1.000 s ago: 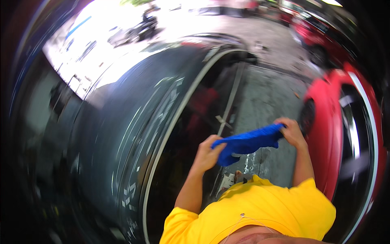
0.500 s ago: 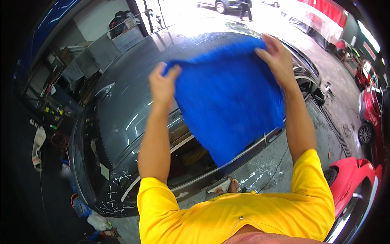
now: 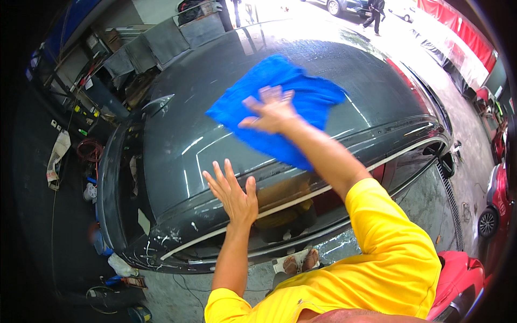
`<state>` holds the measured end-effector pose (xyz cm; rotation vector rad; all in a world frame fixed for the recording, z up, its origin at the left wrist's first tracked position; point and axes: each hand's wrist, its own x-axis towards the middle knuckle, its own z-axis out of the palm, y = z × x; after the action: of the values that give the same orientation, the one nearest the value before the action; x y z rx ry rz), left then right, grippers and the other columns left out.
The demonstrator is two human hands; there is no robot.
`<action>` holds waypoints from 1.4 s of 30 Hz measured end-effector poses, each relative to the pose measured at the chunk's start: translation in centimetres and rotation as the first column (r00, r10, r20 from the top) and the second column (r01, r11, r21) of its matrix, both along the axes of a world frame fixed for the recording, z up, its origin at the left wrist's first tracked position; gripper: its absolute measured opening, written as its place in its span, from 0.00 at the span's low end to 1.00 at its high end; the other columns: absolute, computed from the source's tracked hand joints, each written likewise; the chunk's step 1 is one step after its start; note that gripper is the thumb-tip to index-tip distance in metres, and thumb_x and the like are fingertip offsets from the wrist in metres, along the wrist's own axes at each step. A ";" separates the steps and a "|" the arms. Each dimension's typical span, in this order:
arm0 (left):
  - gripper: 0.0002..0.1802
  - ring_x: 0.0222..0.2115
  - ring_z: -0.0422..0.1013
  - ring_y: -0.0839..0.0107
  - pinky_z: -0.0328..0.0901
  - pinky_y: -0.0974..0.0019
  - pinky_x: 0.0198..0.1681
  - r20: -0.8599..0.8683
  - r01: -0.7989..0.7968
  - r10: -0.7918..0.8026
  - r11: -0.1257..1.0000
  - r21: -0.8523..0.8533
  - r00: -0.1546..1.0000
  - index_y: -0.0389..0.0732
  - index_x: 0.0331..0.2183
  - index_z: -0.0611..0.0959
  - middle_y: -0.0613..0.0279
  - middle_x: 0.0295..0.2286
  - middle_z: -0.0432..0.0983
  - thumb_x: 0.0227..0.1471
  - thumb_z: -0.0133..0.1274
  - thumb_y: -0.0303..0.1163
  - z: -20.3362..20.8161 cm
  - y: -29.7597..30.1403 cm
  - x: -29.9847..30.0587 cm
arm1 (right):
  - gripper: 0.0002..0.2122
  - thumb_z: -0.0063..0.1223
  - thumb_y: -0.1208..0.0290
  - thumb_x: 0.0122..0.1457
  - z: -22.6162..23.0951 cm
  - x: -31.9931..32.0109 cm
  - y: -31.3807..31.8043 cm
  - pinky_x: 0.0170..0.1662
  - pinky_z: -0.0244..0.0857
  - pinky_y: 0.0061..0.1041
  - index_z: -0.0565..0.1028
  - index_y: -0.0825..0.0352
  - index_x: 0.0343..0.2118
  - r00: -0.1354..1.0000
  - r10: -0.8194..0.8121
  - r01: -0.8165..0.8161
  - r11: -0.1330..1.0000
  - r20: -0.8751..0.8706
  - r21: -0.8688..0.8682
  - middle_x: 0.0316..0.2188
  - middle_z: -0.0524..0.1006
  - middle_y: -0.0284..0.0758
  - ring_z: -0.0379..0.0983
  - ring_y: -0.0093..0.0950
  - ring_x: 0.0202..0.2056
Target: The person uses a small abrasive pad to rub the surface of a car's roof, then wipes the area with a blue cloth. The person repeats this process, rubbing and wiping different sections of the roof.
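A blue cloth lies spread over the dark, glossy roof of a car, its near corner hanging toward the roof's side edge. Flat on top of it rests my right hand, fingers spread, pressing rather than gripping. My left hand is held up at the near edge of the roof, with its fingers stretched apart and nothing in them. Whether that palm touches the car I cannot tell. Water beads show on the far part of the roof.
Below the roof run the side windows with a pale trim strip. A fin antenna sticks up at the roof's left. Red cars stand at the right. Grey cabinets are at the back left; a person walks far off.
Both hands held the cloth up by its top corners before; now it lies on the roof. My left hand has let go and come nearer, while my right hand has moved left onto the cloth.
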<state>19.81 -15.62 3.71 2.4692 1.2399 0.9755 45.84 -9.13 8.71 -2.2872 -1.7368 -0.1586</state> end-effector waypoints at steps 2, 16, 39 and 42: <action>0.45 0.71 0.32 0.32 0.33 0.33 0.70 0.020 -0.085 0.084 0.993 0.081 0.996 0.36 0.70 0.54 0.37 0.70 0.42 0.68 0.33 0.62 -1.7 0.9 0.5 | 0.33 0.46 0.31 0.57 -1.6 -6.3 1.8 0.63 0.37 0.78 0.71 0.39 0.63 0.885 0.464 -0.466 0.882 0.051 0.065 0.68 0.62 0.41 0.51 0.56 0.69; 0.47 0.72 0.36 0.40 0.33 0.39 0.72 -0.172 -0.314 0.329 0.943 0.109 0.929 0.35 0.71 0.49 0.43 0.72 0.42 0.68 0.32 0.62 -0.8 1.0 1.4 | 0.38 0.32 0.25 0.61 0.9 39.2 -0.4 0.72 0.27 0.63 0.51 0.31 0.73 0.722 -0.682 0.627 0.716 -0.116 -0.307 0.77 0.42 0.28 0.35 0.42 0.76; 0.52 0.73 0.31 0.43 0.29 0.39 0.72 -0.079 -0.371 0.386 0.915 0.156 0.919 0.38 0.72 0.45 0.45 0.72 0.35 0.65 0.25 0.70 -2.9 1.7 1.9 | 0.29 0.44 0.38 0.64 -1.6 -5.4 -4.5 0.71 0.39 0.60 0.69 0.44 0.66 0.806 0.591 -0.591 0.806 -0.024 0.018 0.72 0.58 0.36 0.49 0.42 0.73; 0.52 0.72 0.30 0.41 0.28 0.38 0.72 -0.081 -0.332 0.351 0.924 0.188 0.933 0.38 0.72 0.43 0.43 0.72 0.34 0.65 0.24 0.70 -3.1 1.8 1.2 | 0.27 0.48 0.41 0.63 -1.4 0.2 -6.8 0.73 0.40 0.51 0.74 0.45 0.62 0.862 0.487 -0.469 0.871 -0.137 0.143 0.69 0.64 0.34 0.54 0.39 0.71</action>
<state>21.06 -13.81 0.65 2.5167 1.7388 1.0755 46.04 -15.93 7.34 -1.6718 -2.0826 0.0427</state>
